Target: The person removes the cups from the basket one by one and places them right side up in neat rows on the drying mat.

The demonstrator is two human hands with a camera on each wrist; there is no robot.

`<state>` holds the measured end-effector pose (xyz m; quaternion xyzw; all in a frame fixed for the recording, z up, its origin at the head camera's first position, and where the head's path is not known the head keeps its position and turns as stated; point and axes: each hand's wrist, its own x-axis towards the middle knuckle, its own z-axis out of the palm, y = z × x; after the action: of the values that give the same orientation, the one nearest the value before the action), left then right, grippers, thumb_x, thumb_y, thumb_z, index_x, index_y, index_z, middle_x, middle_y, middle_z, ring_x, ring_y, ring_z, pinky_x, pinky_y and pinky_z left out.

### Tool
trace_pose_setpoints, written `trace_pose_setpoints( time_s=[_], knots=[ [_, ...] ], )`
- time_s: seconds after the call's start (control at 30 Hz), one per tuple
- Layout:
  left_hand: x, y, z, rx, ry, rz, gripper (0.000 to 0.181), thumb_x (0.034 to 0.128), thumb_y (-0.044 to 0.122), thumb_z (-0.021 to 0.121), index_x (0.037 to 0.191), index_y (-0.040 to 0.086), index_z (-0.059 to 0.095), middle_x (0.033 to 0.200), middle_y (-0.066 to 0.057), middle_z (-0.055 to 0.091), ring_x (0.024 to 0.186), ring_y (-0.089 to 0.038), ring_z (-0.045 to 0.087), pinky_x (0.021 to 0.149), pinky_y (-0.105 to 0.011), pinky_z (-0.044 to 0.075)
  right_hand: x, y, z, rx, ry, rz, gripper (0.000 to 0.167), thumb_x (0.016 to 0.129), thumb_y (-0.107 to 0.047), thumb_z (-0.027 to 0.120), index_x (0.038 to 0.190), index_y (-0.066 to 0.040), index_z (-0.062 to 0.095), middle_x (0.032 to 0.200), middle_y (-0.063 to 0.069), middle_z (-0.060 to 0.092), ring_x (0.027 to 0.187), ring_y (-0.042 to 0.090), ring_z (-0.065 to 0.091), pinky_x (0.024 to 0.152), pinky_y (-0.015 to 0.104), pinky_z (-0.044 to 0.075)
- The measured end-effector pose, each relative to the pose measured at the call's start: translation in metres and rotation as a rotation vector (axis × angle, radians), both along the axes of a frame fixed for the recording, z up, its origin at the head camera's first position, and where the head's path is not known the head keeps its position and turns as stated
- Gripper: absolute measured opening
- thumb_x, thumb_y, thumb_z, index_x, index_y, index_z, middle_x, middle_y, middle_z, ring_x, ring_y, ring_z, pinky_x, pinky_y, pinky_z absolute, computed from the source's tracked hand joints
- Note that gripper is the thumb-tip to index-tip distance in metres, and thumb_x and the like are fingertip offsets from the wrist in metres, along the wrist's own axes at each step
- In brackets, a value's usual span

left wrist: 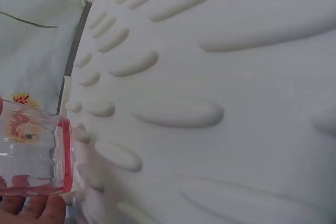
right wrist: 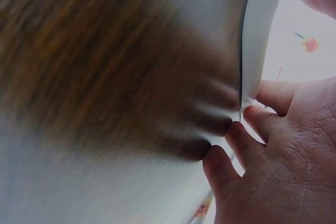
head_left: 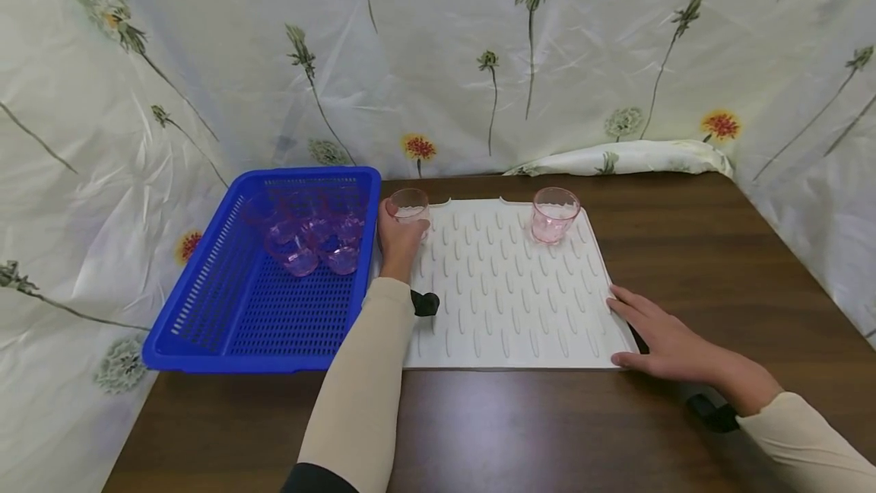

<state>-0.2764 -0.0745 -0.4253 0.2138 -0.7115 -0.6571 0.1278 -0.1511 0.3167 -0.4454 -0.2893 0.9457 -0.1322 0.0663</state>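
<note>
My left hand (head_left: 400,242) grips a clear pinkish glass (head_left: 409,208) at the back left corner of the white ridged mat (head_left: 506,287). In the left wrist view the glass (left wrist: 31,150) has its red-edged end towards the mat (left wrist: 252,87), with fingers (left wrist: 52,208) curled beneath it. A second pink glass (head_left: 554,215) stands near the mat's back right corner. My right hand (head_left: 671,341) rests at the mat's right edge, its fingers spread. In the right wrist view the fingertips of the right hand (right wrist: 273,156) touch the table (right wrist: 105,66) beside the mat's edge.
A blue perforated basket (head_left: 198,287) stands directly left of the mat, with several pink glasses (head_left: 301,257) grouped in its back right part. The brown table (head_left: 493,424) extends in front and to the right. Flowered cloth (head_left: 438,59) hangs behind, with a rolled fold (head_left: 630,157) at the table's back edge.
</note>
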Motion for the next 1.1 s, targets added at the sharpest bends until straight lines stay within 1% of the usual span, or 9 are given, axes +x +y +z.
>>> trace_pose_setpoints(
  time_s=[0.13,0.3,0.4,0.53,0.77,0.9,0.97,1.03,1.1],
  knots=[
    [-0.001,0.002,-0.006,-0.005,0.024,0.006,0.071,0.0705,-0.003,0.076,0.134,0.004,0.044,0.139,-0.016,0.05,0.135,-0.03,0.044,0.119,-0.04,0.034,0.0,0.001,-0.001,-0.007,-0.007,-0.002,0.084,0.082,-0.039,0.076,0.145,0.004,0.041,0.153,0.026,0.034,0.134,0.043,0.038,0.098,0.061,0.043],
    [-0.001,0.002,-0.011,-0.035,0.033,0.018,0.07,0.0701,-0.002,0.072,0.134,0.005,0.045,0.139,-0.015,0.051,0.134,-0.03,0.044,0.118,-0.039,0.033,0.0,0.0,-0.002,-0.01,-0.018,-0.01,0.084,0.082,-0.04,0.076,0.146,0.003,0.041,0.154,0.026,0.034,0.135,0.043,0.038,0.098,0.062,0.042],
    [0.002,0.001,-0.012,-0.07,0.043,0.018,0.067,0.0709,-0.001,0.071,0.133,0.005,0.045,0.139,-0.015,0.051,0.134,-0.029,0.045,0.118,-0.039,0.034,0.0,0.001,-0.003,-0.013,-0.015,-0.008,0.084,0.083,-0.04,0.075,0.145,0.004,0.041,0.154,0.026,0.034,0.135,0.043,0.038,0.098,0.062,0.042],
    [0.003,0.0,-0.012,-0.108,0.047,0.021,0.069,0.0718,0.0,0.071,0.135,0.006,0.044,0.143,-0.014,0.05,0.136,-0.029,0.044,0.12,-0.04,0.032,0.0,0.0,-0.003,-0.013,-0.003,-0.006,0.083,0.083,-0.04,0.075,0.145,0.003,0.041,0.154,0.025,0.035,0.135,0.043,0.038,0.097,0.06,0.043],
    [0.001,0.001,-0.011,-0.118,0.022,0.034,0.074,0.0712,0.001,0.071,0.139,0.007,0.042,0.144,-0.014,0.049,0.137,-0.029,0.044,0.12,-0.04,0.032,0.001,0.002,-0.004,-0.01,0.013,0.001,0.084,0.083,-0.039,0.075,0.146,0.003,0.04,0.155,0.024,0.033,0.135,0.041,0.037,0.097,0.06,0.043],
    [0.002,0.001,-0.009,-0.135,-0.005,0.031,0.078,0.0723,0.003,0.071,0.143,0.008,0.039,0.148,-0.014,0.047,0.14,-0.03,0.042,0.121,-0.041,0.031,0.0,0.003,-0.006,-0.003,0.046,0.01,0.084,0.083,-0.039,0.076,0.146,0.002,0.04,0.155,0.022,0.034,0.136,0.038,0.038,0.095,0.054,0.043],
    [0.004,0.003,-0.009,-0.148,-0.015,0.035,0.084,0.0722,0.004,0.073,0.147,0.007,0.035,0.151,-0.015,0.044,0.143,-0.03,0.04,0.122,-0.041,0.03,-0.001,0.004,-0.007,-0.002,0.054,0.015,0.084,0.083,-0.04,0.076,0.147,0.001,0.041,0.155,0.021,0.034,0.136,0.037,0.038,0.095,0.054,0.043],
    [0.006,0.007,-0.008,-0.144,-0.008,0.057,0.093,0.0708,0.005,0.077,0.15,0.006,0.028,0.155,-0.017,0.038,0.146,-0.03,0.035,0.124,-0.039,0.027,-0.002,0.004,-0.008,-0.004,0.053,0.018,0.084,0.083,-0.04,0.076,0.146,0.002,0.041,0.154,0.022,0.035,0.135,0.037,0.038,0.095,0.054,0.044],
    [0.012,0.014,-0.006,-0.119,0.01,0.108,0.103,0.0681,0.006,0.081,0.153,0.004,0.022,0.159,-0.018,0.031,0.149,-0.03,0.029,0.125,-0.039,0.024,-0.002,0.005,-0.008,-0.005,0.048,0.018,0.084,0.082,-0.041,0.076,0.146,0.002,0.041,0.154,0.022,0.035,0.135,0.039,0.038,0.095,0.056,0.044]
  ],
)
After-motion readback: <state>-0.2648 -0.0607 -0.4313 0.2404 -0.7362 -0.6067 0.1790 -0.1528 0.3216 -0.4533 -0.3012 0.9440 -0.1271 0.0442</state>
